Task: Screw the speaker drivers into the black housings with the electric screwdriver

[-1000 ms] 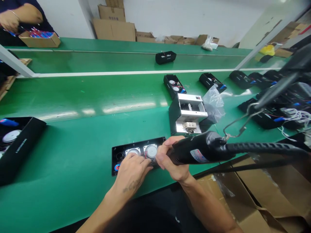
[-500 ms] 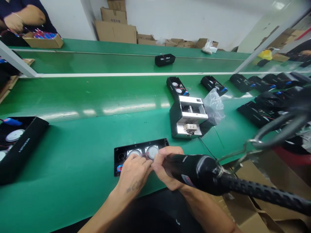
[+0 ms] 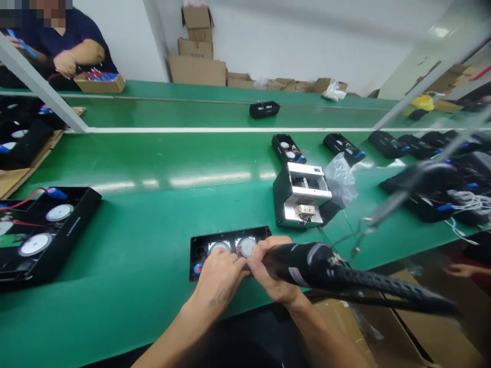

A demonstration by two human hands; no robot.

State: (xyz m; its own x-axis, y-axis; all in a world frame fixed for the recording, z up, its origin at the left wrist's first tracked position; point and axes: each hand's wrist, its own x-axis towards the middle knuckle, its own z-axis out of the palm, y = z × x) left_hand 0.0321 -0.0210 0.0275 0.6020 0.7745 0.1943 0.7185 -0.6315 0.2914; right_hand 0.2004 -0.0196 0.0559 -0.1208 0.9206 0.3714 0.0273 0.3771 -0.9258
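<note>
At the bench's near edge, our left hand presses the speaker panel steady while our right hand grips the electric screwdriver.

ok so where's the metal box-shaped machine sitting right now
In the head view, the metal box-shaped machine sits on the green bench, right of centre, just beyond the black speaker panel under the hands, with a clear plastic bag against its right side.

The left hand hides the speaker panel's near edge and the power screwdriver's tip.
</note>
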